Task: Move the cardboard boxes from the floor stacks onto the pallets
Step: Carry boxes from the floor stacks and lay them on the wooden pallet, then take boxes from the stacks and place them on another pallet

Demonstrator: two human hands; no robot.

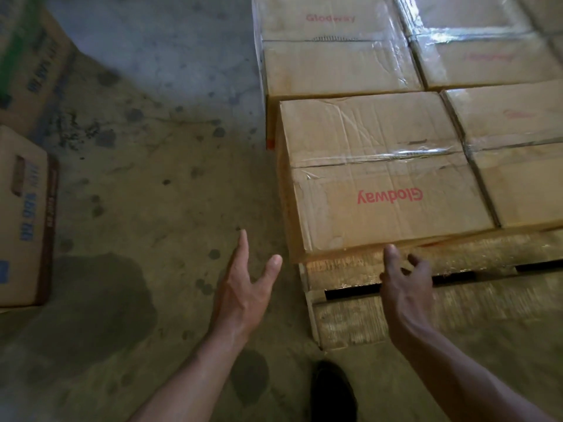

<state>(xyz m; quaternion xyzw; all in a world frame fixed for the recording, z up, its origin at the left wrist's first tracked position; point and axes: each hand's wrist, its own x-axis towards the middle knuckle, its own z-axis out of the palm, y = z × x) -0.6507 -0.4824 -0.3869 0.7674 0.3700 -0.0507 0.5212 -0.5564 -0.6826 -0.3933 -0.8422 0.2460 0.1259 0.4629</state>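
Stained concrete floor (152, 178), mottled with dark blotches, runs beneath a rough-sawn wooden pallet (457, 306) with open slots between its boards; on it sit Glodway cardboard boxes (338, 65), packed edge to edge, their seams sealed with glossy clear tape. The nearest Glodway box (380, 178) sits at the pallet's front left corner, its top creased and dented, red lettering upside down to the viewer. Both hands are empty: the left hand (243, 293) hangs over the floor with fingers spread straight; the right hand (408, 284) hovers at the box's lower front edge, fingers loosely curled around nothing, though motion blur hides whether a fingertip touches the cardboard. More printed boxes (24, 214) wait on the floor at far left. The corner box looks to overhang the pallet's left side, so a careless nudge could tip it off; its softened cardboard could buckle under further layers; the black shoe (332, 394) stands near the pallet corner, a likely trip.
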